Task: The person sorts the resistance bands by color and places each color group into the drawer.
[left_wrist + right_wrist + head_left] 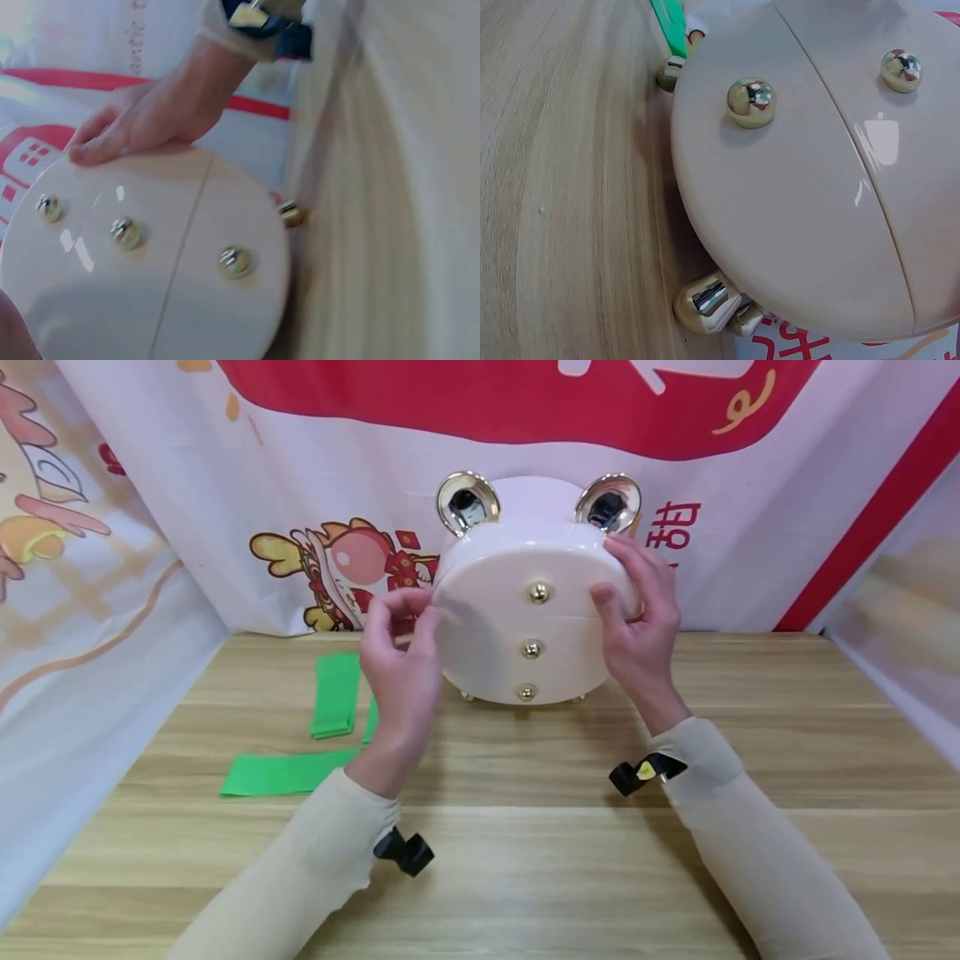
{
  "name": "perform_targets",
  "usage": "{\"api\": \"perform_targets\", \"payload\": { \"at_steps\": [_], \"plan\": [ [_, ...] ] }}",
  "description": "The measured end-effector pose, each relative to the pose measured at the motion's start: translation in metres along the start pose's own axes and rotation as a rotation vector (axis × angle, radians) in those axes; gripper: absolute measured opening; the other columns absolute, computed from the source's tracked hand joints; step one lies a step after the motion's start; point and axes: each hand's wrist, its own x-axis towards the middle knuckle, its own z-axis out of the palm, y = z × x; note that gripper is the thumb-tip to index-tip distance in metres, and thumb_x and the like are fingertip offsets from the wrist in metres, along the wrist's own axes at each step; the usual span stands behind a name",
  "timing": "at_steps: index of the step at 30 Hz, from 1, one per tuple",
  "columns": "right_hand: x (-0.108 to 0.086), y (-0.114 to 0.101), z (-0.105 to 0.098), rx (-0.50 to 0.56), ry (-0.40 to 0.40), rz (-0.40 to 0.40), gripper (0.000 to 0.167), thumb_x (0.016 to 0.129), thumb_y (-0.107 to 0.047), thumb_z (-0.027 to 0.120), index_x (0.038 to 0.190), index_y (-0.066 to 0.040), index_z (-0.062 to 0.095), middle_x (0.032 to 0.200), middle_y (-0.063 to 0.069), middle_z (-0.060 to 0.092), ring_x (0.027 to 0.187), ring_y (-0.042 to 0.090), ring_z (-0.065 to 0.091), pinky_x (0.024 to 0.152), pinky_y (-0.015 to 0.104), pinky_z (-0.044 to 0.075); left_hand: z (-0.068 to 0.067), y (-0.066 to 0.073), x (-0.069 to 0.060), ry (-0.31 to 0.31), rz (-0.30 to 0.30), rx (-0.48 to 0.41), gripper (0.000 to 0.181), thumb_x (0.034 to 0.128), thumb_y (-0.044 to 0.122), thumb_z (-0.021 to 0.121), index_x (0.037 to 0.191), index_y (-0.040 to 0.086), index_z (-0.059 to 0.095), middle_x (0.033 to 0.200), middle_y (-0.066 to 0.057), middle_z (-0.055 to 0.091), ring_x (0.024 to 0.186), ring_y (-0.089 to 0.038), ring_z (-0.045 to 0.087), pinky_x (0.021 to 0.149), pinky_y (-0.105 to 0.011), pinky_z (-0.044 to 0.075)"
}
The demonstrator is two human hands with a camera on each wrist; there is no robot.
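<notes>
A white, round-fronted storage box (517, 627) stands at the back of the table, with gold ball knobs down its front, gold feet and two gold-rimmed round ears on top. A seam crosses its front in the left wrist view. My right hand (645, 618) grips the box's upper right side, thumb on the front and fingers over the edge. At the left edge my left hand (405, 668) holds the rim between thumb and curled fingers; its far fingertips are partly hidden. Only a sliver of that hand shows in the left wrist view.
Green folded strips (335, 693) lie left of the box, one partly behind my left wrist, with another green strip (281, 774) nearer me. A printed white and red curtain (360, 460) hangs right behind the box. The tabletop (510, 860) is wood-grained.
</notes>
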Motion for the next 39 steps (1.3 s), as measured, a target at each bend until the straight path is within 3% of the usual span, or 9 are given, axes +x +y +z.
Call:
{"api": "perform_targets", "payload": {
  "at_steps": [2,5,11,15,20,24,30,35,39],
  "plan": [
    [0.000,0.002,0.000,-0.043,0.011,-0.030,0.070,0.093,-0.066,0.066,0.135,-0.011,0.072,0.142,0.006,0.068,0.133,0.018,0.057,0.102,0.026,0.053,-0.001,-0.004,-0.011,-0.052,-0.037,-0.003,0.011,0.1017,0.009,0.067,0.112,0.009,0.068,0.102,0.003,0.064,0.095,-0.015,0.060,0.082,-0.023,0.051],
    [0.000,0.006,0.000,-0.107,0.027,-0.090,0.071,0.095,-0.068,0.063,0.135,-0.010,0.072,0.141,0.008,0.070,0.129,0.023,0.058,0.101,0.027,0.050,-0.001,-0.011,-0.027,-0.168,-0.147,0.008,0.014,0.0995,0.004,0.068,0.113,0.007,0.068,0.100,-0.001,0.065,0.091,-0.018,0.061,0.078,-0.022,0.053],
    [0.001,0.011,0.001,-0.156,0.058,-0.170,0.072,0.095,-0.068,0.063,0.131,-0.006,0.073,0.136,0.013,0.072,0.123,0.033,0.060,0.099,0.029,0.041,0.004,-0.025,-0.051,-0.404,-0.495,0.084,0.024,0.0990,0.008,0.069,0.123,0.007,0.068,0.113,-0.009,0.072,0.090,-0.019,0.066,0.077,-0.027,0.054],
    [0.003,0.009,0.001,-0.129,0.057,-0.152,0.067,0.095,-0.064,0.068,0.129,-0.007,0.074,0.135,0.012,0.073,0.122,0.031,0.061,0.099,0.029,0.041,0.012,-0.032,-0.058,-0.437,-0.651,0.093,0.031,0.0990,0.012,0.069,0.129,0.009,0.065,0.126,-0.014,0.072,0.094,-0.024,0.070,0.074,-0.029,0.055],
    [0.004,0.007,-0.001,-0.095,0.045,-0.117,0.062,0.096,-0.059,0.072,0.129,-0.008,0.075,0.135,0.012,0.073,0.123,0.029,0.059,0.099,0.029,0.044,0.027,-0.044,-0.062,-0.387,-0.764,0.073,0.045,0.0985,0.016,0.071,0.140,0.006,0.056,0.126,-0.015,0.070,0.085,-0.018,0.070,0.069,-0.025,0.058],
    [0.004,0.006,-0.002,-0.080,0.049,-0.115,0.058,0.095,-0.054,0.075,0.127,-0.006,0.075,0.133,0.014,0.074,0.123,0.030,0.060,0.101,0.029,0.044,0.038,-0.052,-0.061,-0.342,-0.785,0.010,0.047,0.0991,0.016,0.070,0.141,0.000,0.057,0.127,-0.020,0.071,0.076,-0.014,0.070,0.066,-0.023,0.060],
    [0.006,0.004,-0.002,-0.065,0.044,-0.113,0.049,0.095,-0.041,0.079,0.125,-0.003,0.076,0.131,0.018,0.075,0.124,0.032,0.061,0.103,0.030,0.043,0.048,-0.059,-0.061,-0.239,-0.759,-0.054,0.031,0.0992,0.017,0.071,0.125,0.000,0.069,0.119,-0.020,0.076,0.068,-0.012,0.070,0.062,-0.022,0.058],
    [0.006,0.002,-0.003,-0.063,0.039,-0.099,0.045,0.094,-0.035,0.079,0.126,-0.003,0.075,0.132,0.018,0.074,0.124,0.029,0.060,0.102,0.029,0.043,0.056,-0.062,-0.067,-0.130,-0.696,-0.047,0.030,0.0950,0.014,0.077,0.122,0.007,0.064,0.109,-0.015,0.076,0.070,-0.013,0.069,0.063,-0.027,0.060],
    [0.006,0.001,-0.004,-0.060,0.032,-0.093,0.044,0.094,-0.032,0.079,0.126,-0.003,0.075,0.133,0.018,0.074,0.125,0.027,0.060,0.102,0.029,0.044,0.064,-0.068,-0.072,-0.054,-0.621,-0.003,0.030,0.0904,0.011,0.080,0.116,0.010,0.064,0.101,-0.009,0.075,0.068,-0.014,0.069,0.057,-0.026,0.056]
  ]
}}
